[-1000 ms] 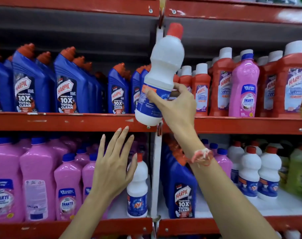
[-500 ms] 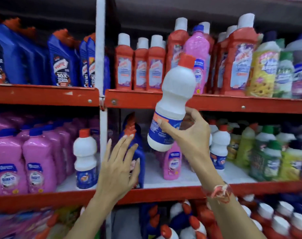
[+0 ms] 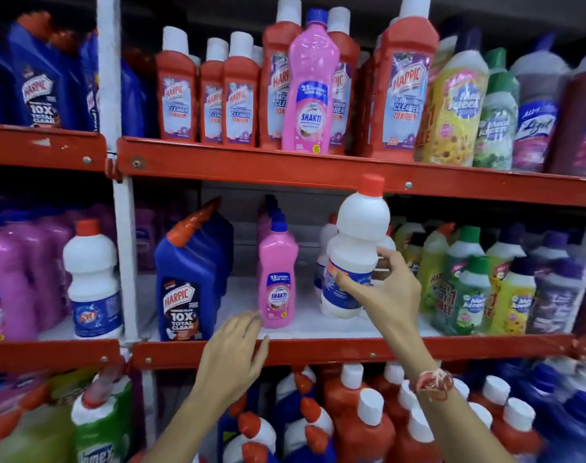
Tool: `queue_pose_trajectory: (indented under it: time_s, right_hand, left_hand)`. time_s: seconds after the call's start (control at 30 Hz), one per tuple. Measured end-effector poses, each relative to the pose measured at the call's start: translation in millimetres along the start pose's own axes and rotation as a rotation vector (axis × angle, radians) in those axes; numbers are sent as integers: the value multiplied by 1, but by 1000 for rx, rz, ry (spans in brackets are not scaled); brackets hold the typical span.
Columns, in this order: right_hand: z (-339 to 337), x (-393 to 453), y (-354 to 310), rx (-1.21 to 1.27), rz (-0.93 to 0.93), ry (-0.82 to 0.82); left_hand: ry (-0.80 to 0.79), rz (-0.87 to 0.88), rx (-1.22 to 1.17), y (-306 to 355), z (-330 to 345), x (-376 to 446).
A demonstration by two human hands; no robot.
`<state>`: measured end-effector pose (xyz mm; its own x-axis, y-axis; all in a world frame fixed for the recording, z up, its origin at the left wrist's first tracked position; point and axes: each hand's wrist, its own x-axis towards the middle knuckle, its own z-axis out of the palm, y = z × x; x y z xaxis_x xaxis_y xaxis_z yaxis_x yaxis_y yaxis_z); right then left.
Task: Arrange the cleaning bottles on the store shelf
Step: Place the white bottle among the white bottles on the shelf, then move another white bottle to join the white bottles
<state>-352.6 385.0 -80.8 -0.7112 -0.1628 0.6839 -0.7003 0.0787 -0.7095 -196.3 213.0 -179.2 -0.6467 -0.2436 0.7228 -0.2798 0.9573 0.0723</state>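
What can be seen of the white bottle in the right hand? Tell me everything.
The white bottle is opaque plastic with a waisted body, an orange-red screw cap and a blue label low down. It is upright, leaning slightly, capped, its base at the white middle shelf, among other white bottles behind. The right hand grips it at the label, fingers wrapped around. The left hand does not touch it.

Bare shelf floor (image 3: 305,320) is lying open right of the pink bottle (image 3: 277,279), the white bottle (image 3: 355,255) and green bottles (image 3: 468,289) crowding beyond.
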Motion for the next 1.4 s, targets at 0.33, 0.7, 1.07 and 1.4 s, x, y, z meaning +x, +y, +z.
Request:
queue_pose_trajectory:
  time_s: [0.33, 0.7, 1.07, 1.4]
  right_hand:
    - [-11, 10, 80, -40, 120, 76]
    - [-24, 21, 114, -151, 171, 84]
    - [-18, 15, 128, -182, 241, 11]
    - [17, -31, 65, -173, 102, 263]
  left_hand:
    - [-85, -99, 41, 4, 15, -13]
    - [-38, -89, 16, 3, 22, -22]
    - [-65, -102, 12, 4, 20, -24]
    - [-94, -81, -22, -19, 1, -41]
